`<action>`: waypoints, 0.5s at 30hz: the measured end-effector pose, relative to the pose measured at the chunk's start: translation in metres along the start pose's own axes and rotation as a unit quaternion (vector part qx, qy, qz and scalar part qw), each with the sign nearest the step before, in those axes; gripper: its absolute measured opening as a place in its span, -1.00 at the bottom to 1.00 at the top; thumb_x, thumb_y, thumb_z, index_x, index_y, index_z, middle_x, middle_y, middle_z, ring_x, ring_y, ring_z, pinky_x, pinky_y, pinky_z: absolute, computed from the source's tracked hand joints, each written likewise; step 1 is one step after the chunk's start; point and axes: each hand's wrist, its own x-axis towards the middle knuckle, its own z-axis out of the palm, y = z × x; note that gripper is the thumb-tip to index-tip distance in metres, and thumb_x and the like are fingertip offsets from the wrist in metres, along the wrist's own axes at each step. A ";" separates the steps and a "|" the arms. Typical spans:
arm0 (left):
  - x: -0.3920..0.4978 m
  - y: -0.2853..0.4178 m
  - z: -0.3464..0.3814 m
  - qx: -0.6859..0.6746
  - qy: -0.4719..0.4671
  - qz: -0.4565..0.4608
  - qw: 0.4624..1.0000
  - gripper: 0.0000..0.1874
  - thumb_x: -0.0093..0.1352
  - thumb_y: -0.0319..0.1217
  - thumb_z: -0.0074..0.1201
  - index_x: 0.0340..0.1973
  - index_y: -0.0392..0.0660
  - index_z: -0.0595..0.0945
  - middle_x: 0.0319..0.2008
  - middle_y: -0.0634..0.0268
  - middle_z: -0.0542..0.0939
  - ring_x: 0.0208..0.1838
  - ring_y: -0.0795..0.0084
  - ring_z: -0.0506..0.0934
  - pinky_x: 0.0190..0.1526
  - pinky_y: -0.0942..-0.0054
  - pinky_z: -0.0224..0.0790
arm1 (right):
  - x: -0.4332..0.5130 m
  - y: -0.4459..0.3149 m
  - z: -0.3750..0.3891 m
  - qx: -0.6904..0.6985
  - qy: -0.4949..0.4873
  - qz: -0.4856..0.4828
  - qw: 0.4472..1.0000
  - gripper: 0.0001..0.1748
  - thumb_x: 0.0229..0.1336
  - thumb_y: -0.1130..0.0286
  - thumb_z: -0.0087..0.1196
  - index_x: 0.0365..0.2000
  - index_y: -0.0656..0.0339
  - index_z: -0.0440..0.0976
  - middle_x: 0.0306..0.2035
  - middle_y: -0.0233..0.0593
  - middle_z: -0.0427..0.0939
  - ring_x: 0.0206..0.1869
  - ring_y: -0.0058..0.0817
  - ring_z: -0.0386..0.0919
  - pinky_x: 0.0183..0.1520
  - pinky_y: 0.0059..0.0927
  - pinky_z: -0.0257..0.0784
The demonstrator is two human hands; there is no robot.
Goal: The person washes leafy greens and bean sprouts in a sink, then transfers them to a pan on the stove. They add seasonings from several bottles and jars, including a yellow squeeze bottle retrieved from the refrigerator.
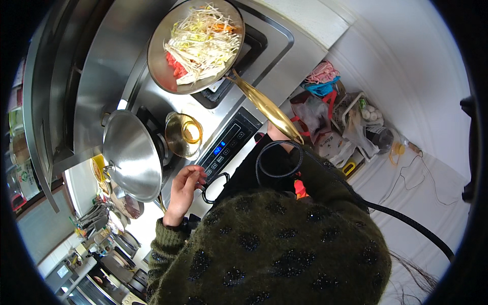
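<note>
A wide metal wok with a gold-coloured handle is over the right side of the stove. In it lie pale bean sprouts, white enoki-like strands, orange shreds and red pieces. My right hand grips the handle near its end, and the handle hides most of its fingers. My left hand is empty, with loosely curled fingers at the left end of the lit touch control panel. Whether its fingertips touch the panel is unclear.
A domed steel lid covers a pan on the left burner. Between the burners is an amber glass bowl with liquid. Bags and baskets crowd the right wall. A black cable crosses my right arm. A range hood hangs left.
</note>
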 end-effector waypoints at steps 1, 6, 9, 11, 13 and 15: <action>0.001 0.002 0.000 0.007 -0.002 0.004 1.000 -0.81 0.45 -0.42 -0.17 -0.13 -0.23 0.48 -0.29 0.33 0.55 -0.31 0.64 0.46 -0.27 0.67 0.31 | -0.001 -0.006 -0.001 -0.056 -0.005 -0.008 0.998 -0.49 0.21 0.13 -0.14 -0.01 0.37 0.28 -0.22 -0.02 0.53 -0.12 -0.17 0.51 -0.05 -0.29 0.44; -0.003 0.012 -0.005 0.011 0.022 0.008 1.000 -0.83 0.44 -0.41 -0.17 -0.14 -0.19 0.48 -0.27 0.34 0.55 -0.29 0.64 0.47 -0.25 0.65 0.30 | 0.003 -0.018 -0.010 -0.198 -0.038 -0.075 0.977 -0.52 0.13 0.30 -0.05 -0.05 0.48 0.21 -0.25 0.32 0.46 -0.11 0.15 0.46 -0.15 -0.15 0.41; -0.007 0.017 -0.013 0.000 0.037 0.026 0.999 -0.83 0.45 -0.41 -0.18 -0.14 -0.18 0.48 -0.25 0.35 0.54 -0.28 0.64 0.46 -0.25 0.65 0.30 | 0.004 -0.017 -0.012 -0.202 -0.042 -0.076 0.976 -0.48 0.11 0.25 0.00 -0.07 0.48 0.21 -0.24 0.29 0.48 -0.09 0.15 0.45 -0.13 -0.14 0.40; -0.006 0.019 -0.017 -0.010 0.042 0.036 0.998 -0.82 0.44 -0.40 -0.18 -0.14 -0.17 0.49 -0.25 0.36 0.54 -0.29 0.63 0.46 -0.24 0.65 0.29 | 0.004 -0.017 -0.010 -0.208 -0.038 -0.067 0.975 -0.47 0.11 0.22 0.01 -0.07 0.47 0.20 -0.24 0.27 0.48 -0.09 0.15 0.46 -0.13 -0.12 0.39; -0.005 0.018 -0.020 -0.019 0.057 0.038 0.997 -0.82 0.44 -0.39 -0.17 -0.14 -0.16 0.49 -0.25 0.36 0.54 -0.29 0.63 0.46 -0.25 0.65 0.29 | 0.004 -0.013 -0.008 -0.218 -0.046 -0.059 0.973 -0.46 0.12 0.21 0.02 -0.08 0.46 0.19 -0.25 0.25 0.49 -0.09 0.13 0.46 -0.13 -0.11 0.38; -0.003 0.018 -0.022 -0.024 0.065 0.032 0.997 -0.82 0.44 -0.39 -0.18 -0.15 -0.16 0.49 -0.25 0.36 0.53 -0.28 0.63 0.46 -0.24 0.65 0.28 | 0.006 -0.006 -0.005 -0.171 -0.058 -0.022 0.983 -0.52 0.14 0.24 -0.01 -0.12 0.45 0.18 -0.24 0.26 0.48 -0.08 0.11 0.46 -0.15 -0.12 0.38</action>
